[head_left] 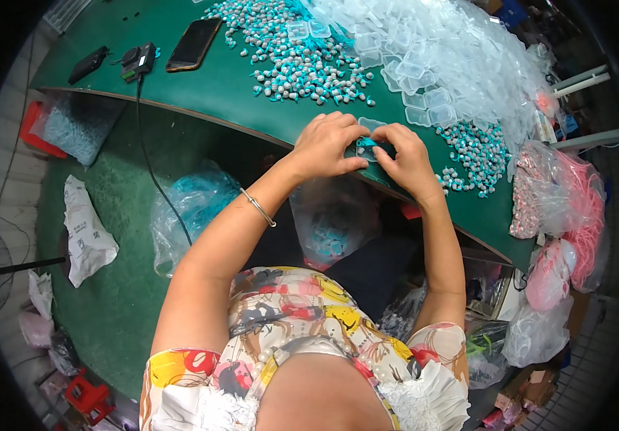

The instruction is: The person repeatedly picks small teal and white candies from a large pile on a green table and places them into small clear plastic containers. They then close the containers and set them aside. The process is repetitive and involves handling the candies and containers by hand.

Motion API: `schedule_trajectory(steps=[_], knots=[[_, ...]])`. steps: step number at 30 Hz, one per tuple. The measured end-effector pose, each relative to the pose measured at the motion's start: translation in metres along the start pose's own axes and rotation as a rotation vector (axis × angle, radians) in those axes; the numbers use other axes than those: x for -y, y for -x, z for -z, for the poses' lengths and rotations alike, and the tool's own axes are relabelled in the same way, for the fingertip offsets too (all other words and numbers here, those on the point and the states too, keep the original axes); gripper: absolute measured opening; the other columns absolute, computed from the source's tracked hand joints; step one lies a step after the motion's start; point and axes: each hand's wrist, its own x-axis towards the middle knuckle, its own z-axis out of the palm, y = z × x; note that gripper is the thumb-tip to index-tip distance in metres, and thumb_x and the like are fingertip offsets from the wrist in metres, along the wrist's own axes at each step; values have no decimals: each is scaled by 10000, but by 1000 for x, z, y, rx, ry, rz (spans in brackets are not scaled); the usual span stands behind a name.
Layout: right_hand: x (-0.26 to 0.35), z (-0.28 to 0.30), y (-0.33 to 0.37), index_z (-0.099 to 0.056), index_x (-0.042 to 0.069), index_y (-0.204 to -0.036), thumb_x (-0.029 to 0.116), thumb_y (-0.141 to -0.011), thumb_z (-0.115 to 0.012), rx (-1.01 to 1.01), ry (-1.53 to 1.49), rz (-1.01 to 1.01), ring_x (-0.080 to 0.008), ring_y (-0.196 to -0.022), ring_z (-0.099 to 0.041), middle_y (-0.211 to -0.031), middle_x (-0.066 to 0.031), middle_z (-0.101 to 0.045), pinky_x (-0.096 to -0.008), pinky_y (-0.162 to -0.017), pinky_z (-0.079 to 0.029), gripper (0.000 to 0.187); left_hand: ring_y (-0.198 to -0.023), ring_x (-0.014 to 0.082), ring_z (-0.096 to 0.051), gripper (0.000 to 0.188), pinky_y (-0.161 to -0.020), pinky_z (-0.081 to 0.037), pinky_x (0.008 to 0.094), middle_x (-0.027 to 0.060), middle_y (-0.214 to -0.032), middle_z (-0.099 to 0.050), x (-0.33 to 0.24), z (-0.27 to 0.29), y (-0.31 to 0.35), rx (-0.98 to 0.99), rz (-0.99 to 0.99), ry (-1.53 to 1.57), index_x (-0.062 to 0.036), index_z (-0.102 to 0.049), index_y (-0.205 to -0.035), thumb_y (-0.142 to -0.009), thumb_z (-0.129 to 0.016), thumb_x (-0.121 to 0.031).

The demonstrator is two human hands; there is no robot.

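floral blouse [291, 310] | hands [325, 147] hold clear case [371, 124] | teal cord [365, 143] between them

The left hand [329, 146] and right hand [406, 161] partly hide a clear box [372, 123]; the teal piece [366, 143] between them is too small to make out. The upper edge cuts off the box heap [431, 50].

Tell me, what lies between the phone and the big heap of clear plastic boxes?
In the head view, a spread of small grey-and-turquoise pieces lies between the phone and the heap of clear boxes.
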Motion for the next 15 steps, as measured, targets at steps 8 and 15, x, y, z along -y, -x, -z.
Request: schedule_trajectory(steps=[8, 15], knots=[[-1, 3, 10, -665, 67, -935, 56, -754, -725, -144, 67, 9, -285, -887, -614, -899, -63, -640, -400, -779, -468, 190, -953, 266, -577, 480, -822, -441, 406, 50, -958, -598, -2, 2, 1, 4, 15, -4, -132, -668, -1096, -710, -806, -381], [-5, -3, 14, -680, 71, -888, 50, -773, -703, -127, 159, 61, -278, -888, -616, -890, -66, -639, -400, -777, -464, 119, -954, 267, -578, 481, -822, -444, 406, 49, -961, -600, -2, 1, 0, -8, -1, -1, -131, -667, -1096, -705, -811, -372]])
